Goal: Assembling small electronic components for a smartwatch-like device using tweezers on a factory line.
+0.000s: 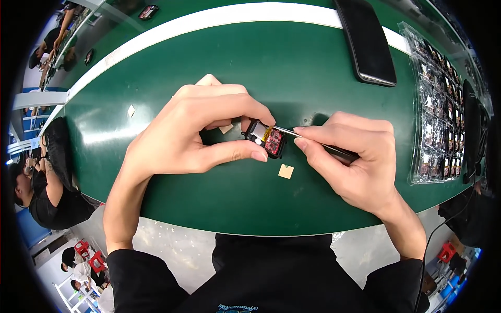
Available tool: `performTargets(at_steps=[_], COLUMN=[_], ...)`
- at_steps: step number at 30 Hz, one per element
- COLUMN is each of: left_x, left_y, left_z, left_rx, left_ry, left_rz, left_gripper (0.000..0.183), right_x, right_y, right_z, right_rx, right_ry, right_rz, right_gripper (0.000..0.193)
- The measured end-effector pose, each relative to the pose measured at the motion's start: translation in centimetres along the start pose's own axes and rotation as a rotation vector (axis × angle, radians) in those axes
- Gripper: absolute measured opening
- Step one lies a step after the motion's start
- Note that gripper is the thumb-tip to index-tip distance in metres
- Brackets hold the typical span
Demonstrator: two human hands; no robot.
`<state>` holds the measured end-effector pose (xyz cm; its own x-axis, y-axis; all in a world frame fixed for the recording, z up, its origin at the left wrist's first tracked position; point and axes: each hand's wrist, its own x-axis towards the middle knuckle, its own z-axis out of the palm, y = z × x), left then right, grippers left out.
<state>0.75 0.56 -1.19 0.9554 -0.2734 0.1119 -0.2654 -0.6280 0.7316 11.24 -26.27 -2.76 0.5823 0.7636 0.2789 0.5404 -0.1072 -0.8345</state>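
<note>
Between the thumb and fingers of my left hand [201, 128] is a small black device casing [264, 139], its inside facing up. A red circuit board, a silvery part and a strip of yellow tape show in it. My right hand [355, 156] grips tweezers [326, 146] with a dark handle, pinched between thumb and fingers. Their metal tip reaches the casing's upper edge, close to my left fingertip. Just below the casing lies a small beige square piece [285, 171]. Another pale piece [226, 128] is partly hidden behind my left hand.
On the right stands a clear plastic tray [417, 104] holding several similar devices. A black phone-like slab [368, 44] lies at the back right across a white strip [235, 13]. A small pale piece [131, 111] rests on the green table [172, 208] at left. Other people sit beyond the left edge.
</note>
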Motion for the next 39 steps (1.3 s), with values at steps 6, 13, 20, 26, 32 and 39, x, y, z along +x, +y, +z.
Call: performTargets(at_steps=[6,13,20,26,32,39], left_x=[0.1,0.3,0.1,-0.6,-0.4,-0.2], left_y=[-0.2,0.0,0.3,0.4,0.4,-0.6], left_z=[0.1,-0.3,0.3,0.6,0.0,-2.2], left_rx=[0.031,0.023,0.068,-0.036,-0.125,-0.178], left_ry=[-0.010,-0.037,0.028,0.013,-0.034,0.299], left_rz=[0.047,0.014,0.012,-0.019,-0.083,-0.048], left_gripper=[0.046,0.051,0.048,0.066,0.064,0.032], right_x=[-0.1,0.1,-0.4,0.3,0.5,0.6], right_y=[0.2,0.0,0.6,-1.6,-1.2,-1.7], right_z=[-0.1,-0.3,0.4,0.4,1.7,-2.9], right_rx=[-0.009,-0.030,0.156,-0.151,-0.263,-0.312], right_ry=[-0.003,0.005,0.107,-0.122,-0.061,0.073], right_rz=[0.006,-0.038,0.054,-0.041,-0.109,-0.165], right_gripper=[0.012,0.011,0.021,0.055,0.041,0.044])
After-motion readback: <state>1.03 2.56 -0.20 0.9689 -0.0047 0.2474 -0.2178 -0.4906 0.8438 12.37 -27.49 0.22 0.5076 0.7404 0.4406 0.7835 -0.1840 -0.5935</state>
